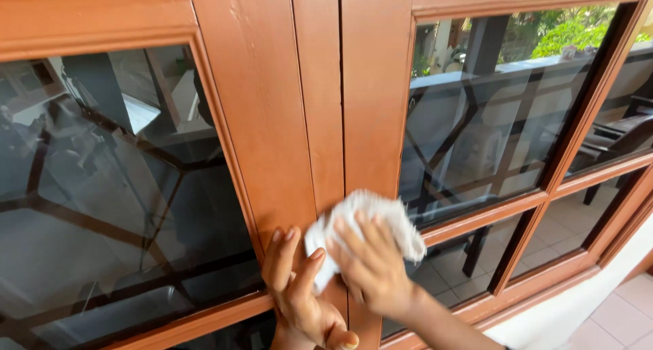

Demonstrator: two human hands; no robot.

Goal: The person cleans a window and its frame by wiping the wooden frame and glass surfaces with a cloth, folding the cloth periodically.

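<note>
My right hand [373, 267] presses a crumpled white cloth [371, 217] against the reddish-brown wooden window frame [299, 105], on its central upright posts near the bottom. Fingers of that hand lie spread over the cloth. My left hand [297, 290] rests flat on the same upright just to the left, fingers pointing up, thumb close to the cloth's lower left edge. It holds nothing.
Dark glass panes [115, 187] sit left and right of the uprights, the right pane [490, 112] reflecting a porch, chairs and greenery. Wooden crossbars [490, 214] divide the right window. A white sill and tiled floor [626, 309] show at lower right.
</note>
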